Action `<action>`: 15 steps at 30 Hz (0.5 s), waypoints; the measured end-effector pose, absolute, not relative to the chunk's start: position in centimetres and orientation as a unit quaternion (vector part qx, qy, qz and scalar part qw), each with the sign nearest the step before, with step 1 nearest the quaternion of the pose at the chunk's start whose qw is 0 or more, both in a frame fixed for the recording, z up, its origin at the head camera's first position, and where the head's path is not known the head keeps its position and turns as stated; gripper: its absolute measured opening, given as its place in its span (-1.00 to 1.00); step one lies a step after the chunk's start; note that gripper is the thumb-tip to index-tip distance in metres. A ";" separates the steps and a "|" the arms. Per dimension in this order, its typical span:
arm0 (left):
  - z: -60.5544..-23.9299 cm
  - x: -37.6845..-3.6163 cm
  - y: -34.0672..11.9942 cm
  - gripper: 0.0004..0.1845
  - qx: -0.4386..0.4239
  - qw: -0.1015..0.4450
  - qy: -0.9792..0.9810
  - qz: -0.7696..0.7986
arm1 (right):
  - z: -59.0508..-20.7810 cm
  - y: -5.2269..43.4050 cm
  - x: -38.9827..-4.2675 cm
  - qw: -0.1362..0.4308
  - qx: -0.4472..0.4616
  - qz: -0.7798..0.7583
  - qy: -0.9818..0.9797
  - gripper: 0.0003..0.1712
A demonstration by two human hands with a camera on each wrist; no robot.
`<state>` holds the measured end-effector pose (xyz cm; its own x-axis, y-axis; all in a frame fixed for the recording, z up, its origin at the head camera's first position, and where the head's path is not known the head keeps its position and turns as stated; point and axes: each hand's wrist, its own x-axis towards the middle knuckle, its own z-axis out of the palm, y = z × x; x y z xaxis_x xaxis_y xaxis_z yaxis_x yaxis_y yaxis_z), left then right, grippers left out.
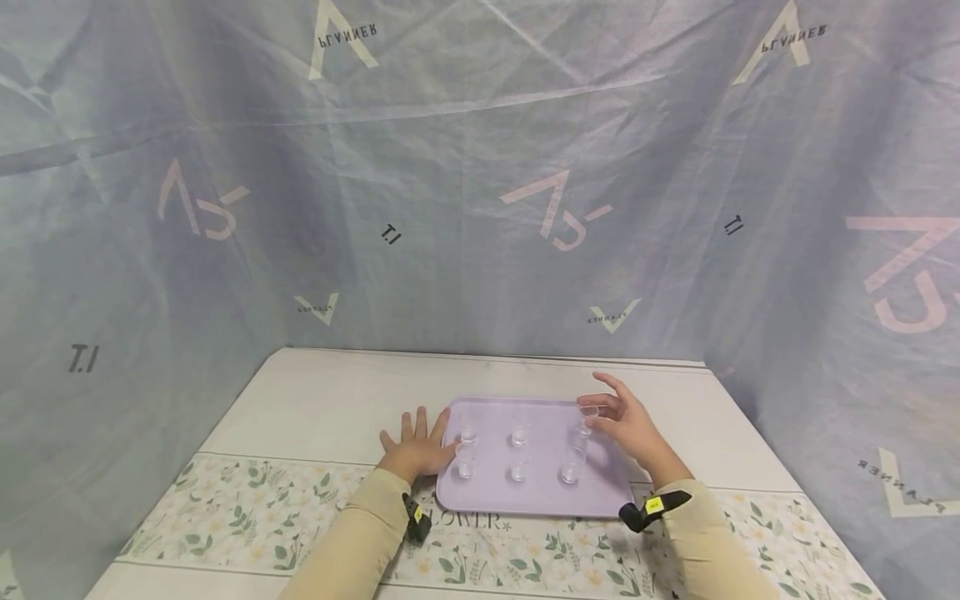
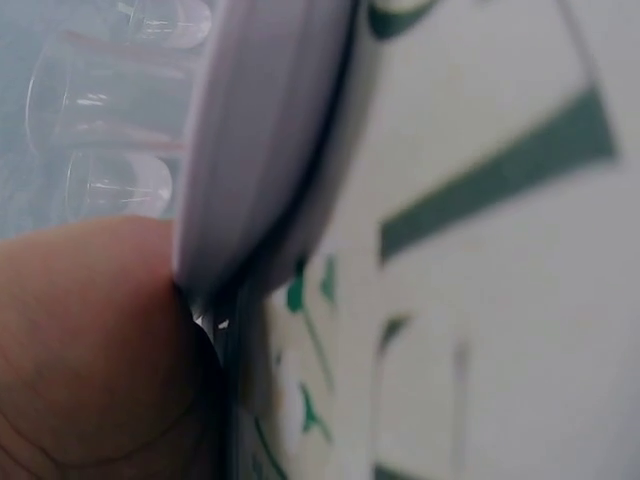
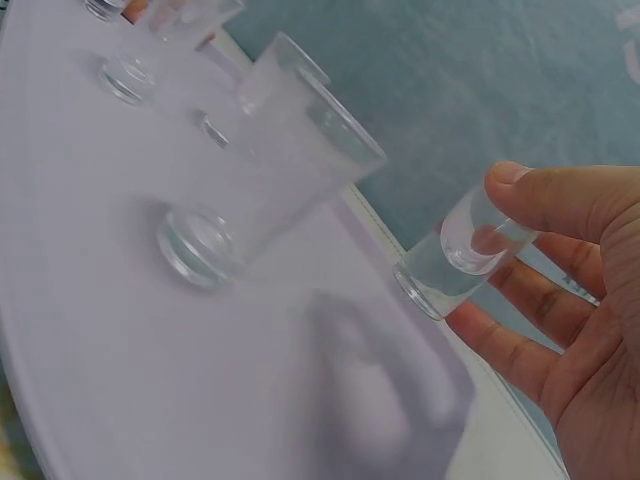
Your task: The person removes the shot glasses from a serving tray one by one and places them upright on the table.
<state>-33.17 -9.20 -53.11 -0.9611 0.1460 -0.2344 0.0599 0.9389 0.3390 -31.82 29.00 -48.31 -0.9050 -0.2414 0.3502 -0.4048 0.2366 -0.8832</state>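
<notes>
A pale grey cloth backdrop (image 1: pixel 480 167) printed with faint letters fills the upper scene and hides whatever lies behind it. Below it sits a white table (image 1: pixel 337 400) with a floral runner (image 1: pixel 247 508) along its near edge; the runner is cut off at the bottom of the head view. A lilac tray (image 1: pixel 536 492) lies at the table's centre, carrying six small clear glasses in two rows, hard to make out against the pale surface.

The left hand (image 1: pixel 417 446), at 9 o'clock of the tray, lies flat on the table with fingers spread, its thumb side touching the tray's left rim. The left wrist view is blurred and shows only the rim, part of the hand and glass bases.

The right hand (image 1: pixel 626 421), at 2 o'clock of the tray, pinches a small clear glass (image 1: pixel 589 413) between thumb and fingers at the tray's far right corner, other fingers relaxed and open. Whether the glass touches the tray cannot be told.
</notes>
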 end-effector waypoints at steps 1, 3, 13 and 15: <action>-53.1 -33.2 -9.3 -0.17 0.052 0.129 0.976 0.166 | -48.2 29.2 -31.8 0.070 0.204 0.583 -0.783 -0.04; -53.1 -33.2 -9.3 -0.17 0.052 0.130 0.976 0.166 | -48.1 29.6 -31.8 0.071 0.202 0.582 -0.784 -0.04; -52.7 -32.9 -9.3 -0.17 0.053 0.140 0.975 0.165 | -47.9 31.1 -31.7 0.081 0.207 0.584 -0.781 -0.06; -52.6 -32.8 -9.2 -0.16 0.052 0.143 0.975 0.163 | -47.9 31.3 -31.5 0.083 0.209 0.584 -0.780 -0.06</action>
<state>-32.82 -9.24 -52.57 -0.9538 0.1471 -0.2621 0.0540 0.9417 0.3322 -31.50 31.27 -47.86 -0.8989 -0.2287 0.3738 -0.4231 0.2310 -0.8762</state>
